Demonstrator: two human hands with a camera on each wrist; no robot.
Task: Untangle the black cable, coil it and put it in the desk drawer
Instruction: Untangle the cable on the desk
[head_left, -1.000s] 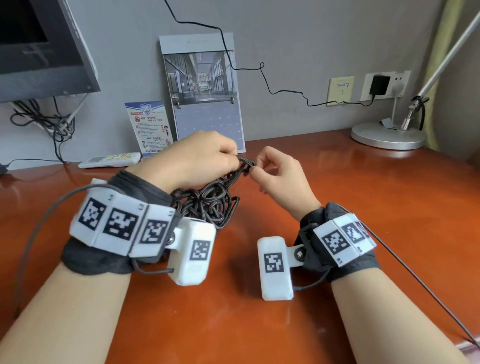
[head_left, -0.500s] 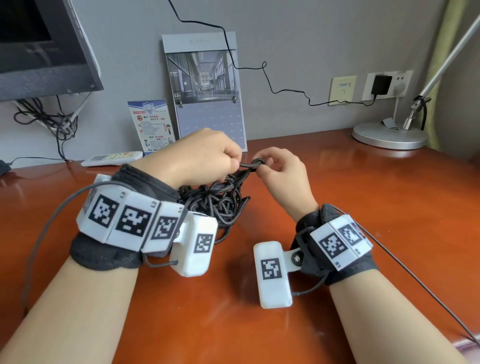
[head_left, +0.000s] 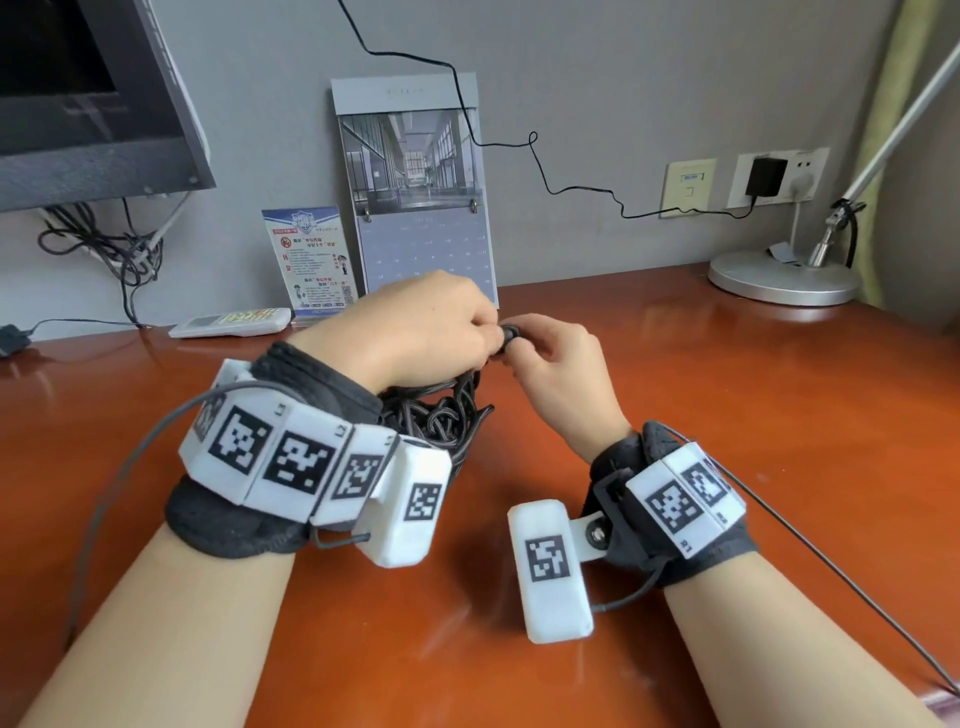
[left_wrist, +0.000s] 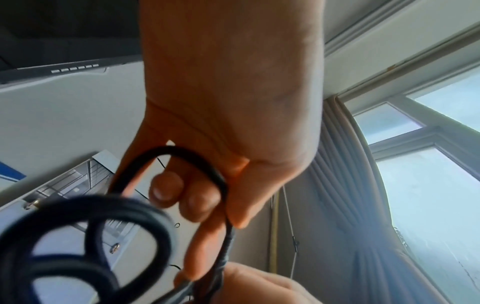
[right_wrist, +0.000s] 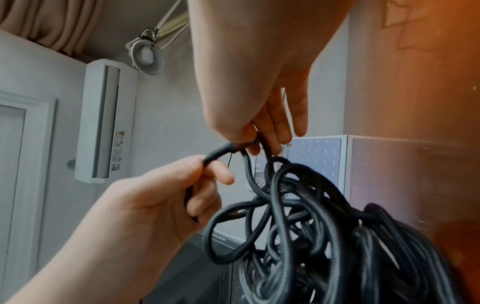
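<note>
Here, the black cable (head_left: 441, 415) is held as a tangled bunch above the tabletop (head_left: 727, 415), hanging beneath the left hand (head_left: 415, 327), whose fingers are curled round its strands. Just beside it, the cable's ribbed end is pinched by the right hand (head_left: 558, 364).

You see a matt, rubbery black cable (right_wrist: 298, 216) over the glossy, polished wooden desk (head_left: 727, 415), near a brushed metal lamp base (head_left: 779, 278).
</note>
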